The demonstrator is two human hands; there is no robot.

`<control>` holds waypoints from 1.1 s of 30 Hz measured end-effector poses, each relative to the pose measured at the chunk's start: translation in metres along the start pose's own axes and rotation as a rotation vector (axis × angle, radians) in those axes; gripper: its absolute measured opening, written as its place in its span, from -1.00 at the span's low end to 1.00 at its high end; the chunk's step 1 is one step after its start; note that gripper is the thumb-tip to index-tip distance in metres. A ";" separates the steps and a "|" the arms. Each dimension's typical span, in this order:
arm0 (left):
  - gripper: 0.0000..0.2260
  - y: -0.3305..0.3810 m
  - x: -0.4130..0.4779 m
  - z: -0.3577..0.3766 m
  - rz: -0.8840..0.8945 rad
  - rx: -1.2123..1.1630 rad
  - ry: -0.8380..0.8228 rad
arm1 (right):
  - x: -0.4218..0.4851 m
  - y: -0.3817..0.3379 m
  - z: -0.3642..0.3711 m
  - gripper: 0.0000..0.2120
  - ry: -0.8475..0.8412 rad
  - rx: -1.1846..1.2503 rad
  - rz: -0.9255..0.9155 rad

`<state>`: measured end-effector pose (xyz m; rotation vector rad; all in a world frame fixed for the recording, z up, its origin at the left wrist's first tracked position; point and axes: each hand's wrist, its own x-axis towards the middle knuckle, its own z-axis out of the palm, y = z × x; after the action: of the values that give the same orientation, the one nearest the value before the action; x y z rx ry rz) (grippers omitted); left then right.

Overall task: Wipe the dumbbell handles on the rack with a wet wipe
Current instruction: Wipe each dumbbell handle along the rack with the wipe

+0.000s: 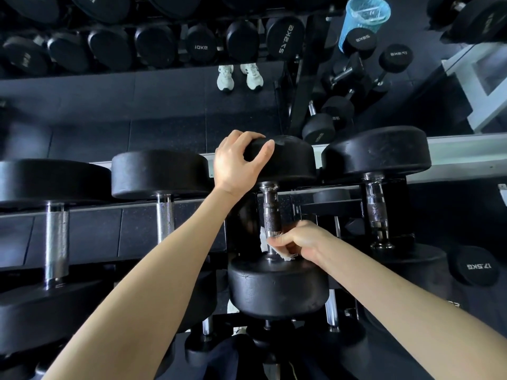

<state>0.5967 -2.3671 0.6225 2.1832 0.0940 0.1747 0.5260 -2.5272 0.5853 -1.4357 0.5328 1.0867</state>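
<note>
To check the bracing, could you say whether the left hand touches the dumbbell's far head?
Touching: the head view shows the left hand gripping the dumbbell's far head, thumb on its rim.

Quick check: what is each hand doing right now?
Left hand: grips the far head of a racked dumbbell.
Right hand: holds the wet wipe curled round that dumbbell's handle.

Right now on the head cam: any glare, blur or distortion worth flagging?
Head view: fisheye bows the pale rail; far-left chrome handle carries soft glare streaks; the left hand gripping the dumbbell head and the knurled handle are sharp; the wet wipe in the right hand is nearly blown out.
</note>
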 end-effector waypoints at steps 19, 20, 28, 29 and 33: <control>-0.55 0.000 -0.001 -0.001 0.004 -0.007 0.003 | 0.011 -0.028 0.038 -0.66 0.713 -0.286 -0.546; -0.55 0.000 -0.001 -0.001 0.004 -0.006 0.003 | 0.014 -0.029 0.041 -0.69 0.742 -0.246 -0.518; -0.57 -0.001 -0.001 0.001 0.009 0.007 0.016 | 0.010 -0.035 0.016 -0.89 0.266 0.343 -0.287; -0.57 -0.002 -0.001 0.001 0.005 0.006 0.013 | 0.006 -0.033 0.016 -0.83 0.247 0.332 -0.305; -0.60 -0.001 -0.002 0.000 0.004 0.001 0.007 | 0.000 -0.017 0.010 -0.73 0.052 0.092 -0.369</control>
<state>0.5950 -2.3666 0.6211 2.1838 0.0934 0.1844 0.5367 -2.5146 0.5953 -1.4160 0.3318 0.7241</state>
